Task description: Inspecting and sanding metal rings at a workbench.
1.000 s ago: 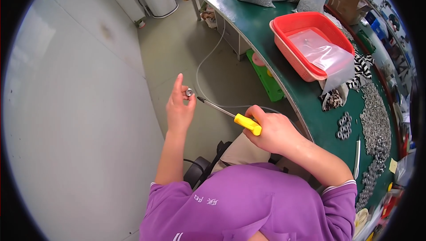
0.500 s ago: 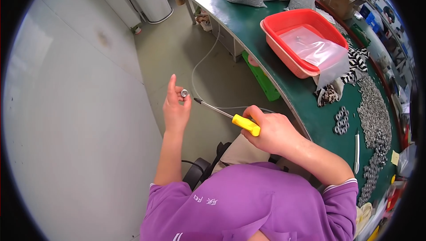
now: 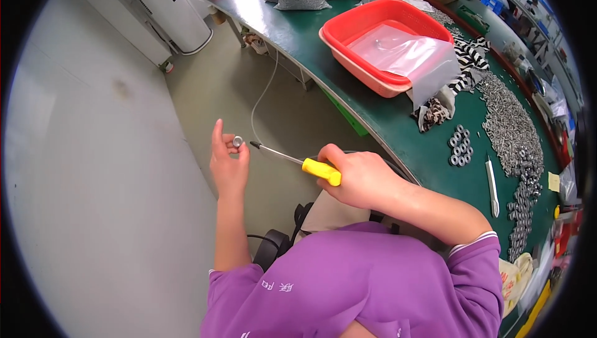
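Note:
Between thumb and fingers, my left hand (image 3: 229, 167) pinches a small round metal part (image 3: 237, 141), its index finger pointing up. My right hand (image 3: 360, 177) grips the yellow handle (image 3: 321, 171) of a screwdriver-like tool with a thin metal shaft (image 3: 281, 154). The tool's dark tip (image 3: 255, 144) points left at the metal part and stops a short way from it. Both hands are held in the air above the floor, left of the table's edge.
On the green table (image 3: 398, 129) stands a red basket (image 3: 388, 83) with a clear plastic bag. Near it lie patterned cloths (image 3: 435, 111), grouped metal rings (image 3: 461, 146), a white pen-like knife (image 3: 492, 187) and a long pile of small metal parts (image 3: 511, 126). A white wall (image 3: 106, 201) rises at left.
The whole view has shifted, so the table and basket sit farther left and higher. Both hands keep their holds, and the tool's tip still faces the metal part with a small gap.

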`<state>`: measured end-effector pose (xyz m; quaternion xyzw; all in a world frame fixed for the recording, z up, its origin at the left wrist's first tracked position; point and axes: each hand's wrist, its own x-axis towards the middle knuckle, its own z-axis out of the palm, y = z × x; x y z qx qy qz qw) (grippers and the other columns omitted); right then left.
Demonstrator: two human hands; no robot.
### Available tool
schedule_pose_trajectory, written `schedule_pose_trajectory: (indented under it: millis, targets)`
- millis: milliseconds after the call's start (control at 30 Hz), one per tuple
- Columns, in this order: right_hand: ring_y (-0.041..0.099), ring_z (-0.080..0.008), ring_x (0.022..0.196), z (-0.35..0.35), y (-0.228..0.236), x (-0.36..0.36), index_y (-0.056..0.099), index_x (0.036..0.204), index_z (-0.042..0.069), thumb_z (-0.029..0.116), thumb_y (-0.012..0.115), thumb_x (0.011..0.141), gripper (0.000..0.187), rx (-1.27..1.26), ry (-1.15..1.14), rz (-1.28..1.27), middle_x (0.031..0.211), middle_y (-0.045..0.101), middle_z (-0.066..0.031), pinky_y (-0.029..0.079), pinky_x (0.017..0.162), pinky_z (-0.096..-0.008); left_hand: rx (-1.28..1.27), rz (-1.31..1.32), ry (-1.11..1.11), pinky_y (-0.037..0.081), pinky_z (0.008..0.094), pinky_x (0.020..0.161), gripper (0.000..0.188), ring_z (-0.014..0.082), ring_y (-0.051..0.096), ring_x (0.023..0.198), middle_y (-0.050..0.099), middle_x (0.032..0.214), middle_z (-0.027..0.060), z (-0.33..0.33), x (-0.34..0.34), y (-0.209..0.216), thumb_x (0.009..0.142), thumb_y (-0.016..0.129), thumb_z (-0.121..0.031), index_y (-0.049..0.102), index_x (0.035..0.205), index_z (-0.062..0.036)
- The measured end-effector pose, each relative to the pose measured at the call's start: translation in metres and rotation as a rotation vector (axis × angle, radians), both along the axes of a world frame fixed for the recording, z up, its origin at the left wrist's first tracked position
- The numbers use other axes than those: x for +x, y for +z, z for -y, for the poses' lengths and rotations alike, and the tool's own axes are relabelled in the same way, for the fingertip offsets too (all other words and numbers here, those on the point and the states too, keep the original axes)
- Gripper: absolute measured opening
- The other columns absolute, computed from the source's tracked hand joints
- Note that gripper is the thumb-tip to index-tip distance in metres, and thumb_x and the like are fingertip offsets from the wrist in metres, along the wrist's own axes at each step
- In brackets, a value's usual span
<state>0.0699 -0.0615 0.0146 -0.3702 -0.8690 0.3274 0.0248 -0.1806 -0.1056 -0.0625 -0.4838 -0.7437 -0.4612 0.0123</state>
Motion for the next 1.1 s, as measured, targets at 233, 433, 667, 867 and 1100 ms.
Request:
schedule_pose_trajectory:
  millis: [233,433,667,867,1100]
  targets:
    - [0.062,-0.0338,0.077,0.005,0.001,0.005,0.044,0.106,0.008,0.028,0.061,0.084,0.034,-0.007,0.015,-0.001,0.082,0.063,-0.0149,0.049,0.069,-0.042,-0.004,-0.132,-0.05,0.049,0.0304,0.069,0.068,0.015,0.056,0.072,0.058,0.088,0.0027,0.002,-0.003,-0.004,0.077,0.062,-0.001,0.035,0.137,-0.0156]
    - [0.061,-0.0356,0.081,0.003,-0.003,0.009,0.044,0.11,0.008,0.029,0.062,0.083,0.039,-0.067,-0.003,-0.097,0.088,0.064,-0.0163,0.049,0.073,-0.0421,-0.014,-0.127,-0.034,0.048,0.0302,0.069,0.066,0.0156,0.056,0.074,0.058,0.089,0.0027,0.0,0.001,-0.001,0.076,0.062,-0.001,0.036,0.136,-0.0132]
    - [0.049,-0.0113,0.1,-0.071,0.025,0.028,0.048,0.121,0.005,0.026,0.063,0.086,0.043,0.011,-0.452,-0.972,0.103,0.053,-0.0019,0.041,0.086,-0.0273,0.22,0.367,-0.144,0.046,0.0209,0.068,0.051,0.0072,0.053,0.075,0.057,0.094,0.0039,-0.004,0.012,-0.003,0.082,0.057,0.005,0.043,0.13,-0.0028]
    - [0.056,-0.0149,0.097,-0.127,0.066,0.029,0.05,0.114,0.002,0.032,0.059,0.087,0.041,-0.25,-0.537,-1.239,0.101,0.057,-0.0072,0.045,0.086,-0.0313,0.223,0.57,-0.178,0.043,0.0176,0.065,0.032,0.0039,0.051,0.074,0.056,0.093,0.0018,-0.003,0.03,-0.001,0.084,0.056,0.003,0.054,0.116,-0.0001]
    - [0.058,-0.0165,0.091,-0.137,0.076,0.026,0.053,0.108,0.004,0.032,0.06,0.088,0.035,-0.351,-0.501,-1.301,0.094,0.059,-0.0084,0.047,0.082,-0.0302,0.178,0.545,-0.294,0.043,0.0158,0.064,0.023,0.0031,0.05,0.074,0.052,0.09,-0.0004,0.005,0.035,-0.023,0.083,0.057,0.006,0.059,0.106,0.0011]
